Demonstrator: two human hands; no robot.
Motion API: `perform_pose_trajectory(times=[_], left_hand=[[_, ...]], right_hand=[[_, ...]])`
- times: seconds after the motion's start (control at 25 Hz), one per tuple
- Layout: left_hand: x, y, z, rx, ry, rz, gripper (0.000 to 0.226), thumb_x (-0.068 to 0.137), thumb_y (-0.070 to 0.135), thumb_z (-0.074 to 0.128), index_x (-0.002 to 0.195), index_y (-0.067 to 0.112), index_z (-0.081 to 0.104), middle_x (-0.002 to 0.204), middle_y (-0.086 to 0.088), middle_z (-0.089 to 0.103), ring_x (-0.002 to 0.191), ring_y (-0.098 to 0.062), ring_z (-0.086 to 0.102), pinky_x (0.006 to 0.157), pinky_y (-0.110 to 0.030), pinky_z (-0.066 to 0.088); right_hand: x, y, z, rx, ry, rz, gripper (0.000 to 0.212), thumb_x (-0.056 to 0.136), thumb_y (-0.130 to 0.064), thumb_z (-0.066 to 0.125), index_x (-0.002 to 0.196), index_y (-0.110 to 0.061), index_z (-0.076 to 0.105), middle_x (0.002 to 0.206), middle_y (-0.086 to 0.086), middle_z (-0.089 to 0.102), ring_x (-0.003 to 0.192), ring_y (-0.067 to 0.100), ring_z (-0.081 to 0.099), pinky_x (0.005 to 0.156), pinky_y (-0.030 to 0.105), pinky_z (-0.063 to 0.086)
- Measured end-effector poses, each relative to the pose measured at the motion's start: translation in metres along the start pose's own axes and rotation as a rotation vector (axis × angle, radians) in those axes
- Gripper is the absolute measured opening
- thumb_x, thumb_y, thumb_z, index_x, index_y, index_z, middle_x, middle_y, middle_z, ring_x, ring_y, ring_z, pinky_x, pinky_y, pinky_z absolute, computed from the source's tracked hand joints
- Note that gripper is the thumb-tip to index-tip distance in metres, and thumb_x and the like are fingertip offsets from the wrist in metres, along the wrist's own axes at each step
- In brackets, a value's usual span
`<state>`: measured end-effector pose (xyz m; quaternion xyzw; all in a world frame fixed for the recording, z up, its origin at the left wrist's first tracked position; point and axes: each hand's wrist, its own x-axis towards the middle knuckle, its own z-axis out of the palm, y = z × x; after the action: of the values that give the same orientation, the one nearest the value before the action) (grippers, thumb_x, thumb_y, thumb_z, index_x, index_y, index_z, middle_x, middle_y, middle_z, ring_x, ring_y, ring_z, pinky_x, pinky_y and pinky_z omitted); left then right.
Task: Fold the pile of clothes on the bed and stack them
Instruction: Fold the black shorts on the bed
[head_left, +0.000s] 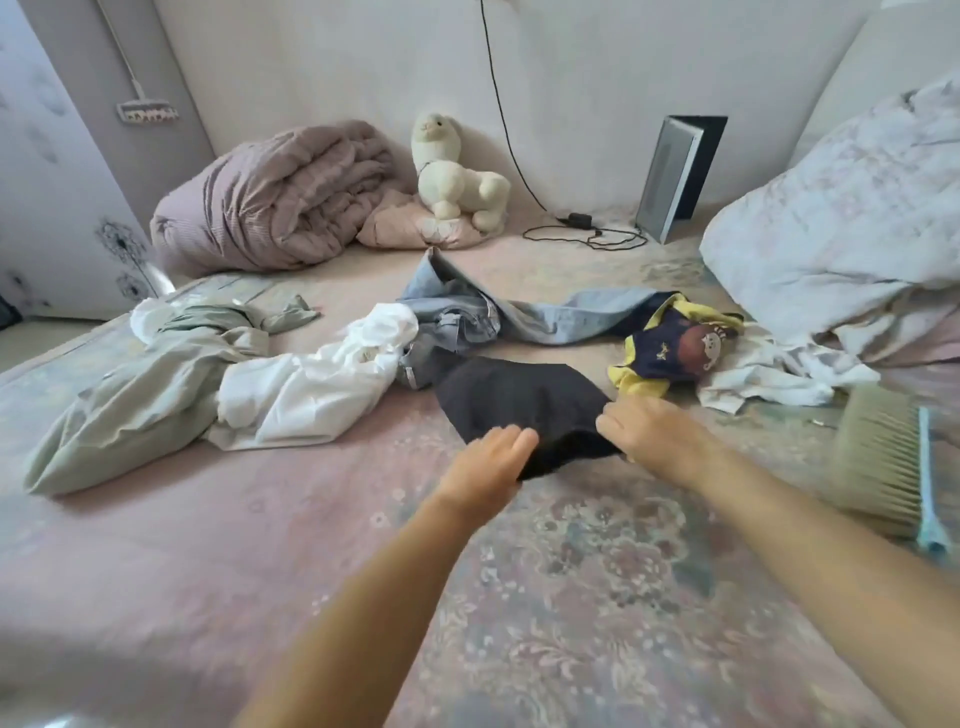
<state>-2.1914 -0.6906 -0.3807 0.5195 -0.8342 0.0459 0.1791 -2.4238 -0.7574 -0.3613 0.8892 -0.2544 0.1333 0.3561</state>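
A black garment lies flat in the middle of the bed. My left hand rests on its near left edge, fingers together and flat. My right hand is at its near right corner, blurred, and seems to pinch the cloth. Behind it lie light blue jeans, a crumpled white shirt, a pale green garment, and a navy and yellow top.
A hand brush lies at the right on the pink patterned bed sheet. At the back are a rolled quilt, a plush toy, a charger cable and a leaning panel. A white duvet is piled at the right.
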Motion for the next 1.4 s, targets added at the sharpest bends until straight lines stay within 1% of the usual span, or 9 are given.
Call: perform_pose_trajectory(times=[0.12, 0.24, 0.52, 0.68, 0.8, 0.88, 0.96, 1.16, 1.4], left_hand=[[-0.063, 0.038, 0.079, 0.172, -0.279, 0.122, 0.070, 0.036, 0.007, 0.087, 0.086, 0.014, 0.037, 0.068, -0.001, 0.050, 0.053, -0.020, 0.049, 0.038, -0.026, 0.034], [-0.085, 0.061, 0.102, 0.252, -0.262, 0.193, 0.068, 0.032, -0.002, 0.077, 0.083, 0.014, 0.035, 0.065, -0.002, 0.047, 0.051, -0.019, 0.043, 0.040, -0.026, 0.028], [-0.052, 0.168, 0.109, -0.010, -0.387, 0.057, 0.082, 0.018, 0.036, 0.093, 0.076, 0.015, 0.039, 0.057, 0.005, 0.041, 0.045, -0.009, 0.041, 0.034, -0.018, 0.027], [-0.015, 0.240, 0.097, -0.591, -0.485, -0.310, 0.051, 0.083, 0.025, 0.072, 0.118, 0.002, 0.044, 0.115, -0.017, 0.053, 0.105, -0.029, 0.056, 0.081, -0.029, 0.044], [-0.012, 0.219, 0.094, -0.721, -0.469, -0.189, 0.052, 0.095, 0.026, 0.056, 0.138, 0.003, 0.037, 0.137, -0.015, 0.045, 0.126, -0.028, 0.043, 0.099, -0.030, 0.036], [-0.024, 0.176, 0.095, -0.612, -0.224, -0.046, 0.050, 0.098, 0.029, 0.049, 0.140, 0.004, 0.042, 0.145, -0.015, 0.043, 0.136, -0.023, 0.037, 0.114, -0.032, 0.026], [-0.039, 0.132, 0.093, -0.421, -0.118, 0.017, 0.062, 0.096, 0.048, 0.030, 0.148, 0.014, 0.032, 0.155, -0.006, 0.027, 0.143, -0.015, 0.021, 0.120, -0.034, 0.011], [-0.075, 0.057, 0.105, 0.120, -0.456, -0.092, 0.086, 0.058, 0.078, -0.036, 0.137, 0.045, -0.026, 0.158, 0.011, -0.017, 0.146, -0.018, -0.016, 0.113, -0.058, -0.010], [-0.108, 0.012, 0.120, 0.078, -0.496, -0.315, 0.099, 0.054, 0.084, -0.032, 0.144, 0.046, -0.015, 0.158, 0.014, -0.016, 0.145, -0.013, -0.018, 0.111, -0.059, -0.012]], right_hand=[[-0.076, -0.067, 0.031, 0.117, -0.260, -0.003, 0.033, 0.050, 0.004, 0.057, 0.073, -0.014, 0.042, 0.053, 0.001, 0.046, 0.045, 0.021, 0.048, 0.039, 0.027, 0.036], [-0.119, -0.092, 0.041, 0.210, -0.455, 0.066, 0.072, 0.019, 0.008, 0.079, 0.089, -0.010, 0.070, 0.062, 0.003, 0.052, 0.042, 0.021, 0.049, 0.038, 0.025, 0.035], [-0.149, -0.041, 0.032, 0.151, -0.522, -0.014, 0.072, 0.030, 0.012, 0.085, 0.097, -0.013, 0.074, 0.082, 0.014, 0.067, 0.051, 0.027, 0.061, 0.042, 0.028, 0.045], [-0.166, 0.008, 0.038, 0.059, -0.565, -0.087, 0.075, 0.037, 0.011, 0.086, 0.106, -0.015, 0.073, 0.086, 0.016, 0.068, 0.055, 0.029, 0.062, 0.045, 0.034, 0.047], [-0.167, 0.033, 0.029, 0.003, -0.641, 0.081, 0.091, 0.047, 0.005, 0.085, 0.129, -0.020, 0.059, 0.111, 0.018, 0.066, 0.079, 0.029, 0.068, 0.059, 0.039, 0.050], [-0.168, 0.027, 0.027, 0.033, -0.672, 0.272, 0.083, 0.080, -0.004, 0.065, 0.150, -0.020, 0.023, 0.150, 0.014, 0.035, 0.129, 0.025, 0.046, 0.095, 0.043, 0.042], [-0.161, -0.006, 0.021, 0.292, -0.706, 0.600, 0.060, 0.099, -0.020, 0.034, 0.153, -0.015, 0.007, 0.160, 0.010, 0.006, 0.146, 0.023, 0.012, 0.116, 0.039, 0.017], [-0.164, -0.088, 0.015, 0.542, -0.840, 0.763, 0.062, 0.096, -0.059, 0.010, 0.151, -0.035, -0.005, 0.159, -0.004, -0.015, 0.145, 0.018, -0.017, 0.117, 0.047, -0.006], [-0.174, -0.094, 0.027, 0.417, -0.932, 0.742, 0.065, 0.092, -0.063, 0.003, 0.150, -0.036, -0.009, 0.159, -0.008, -0.013, 0.145, 0.016, -0.018, 0.115, 0.052, -0.007]])
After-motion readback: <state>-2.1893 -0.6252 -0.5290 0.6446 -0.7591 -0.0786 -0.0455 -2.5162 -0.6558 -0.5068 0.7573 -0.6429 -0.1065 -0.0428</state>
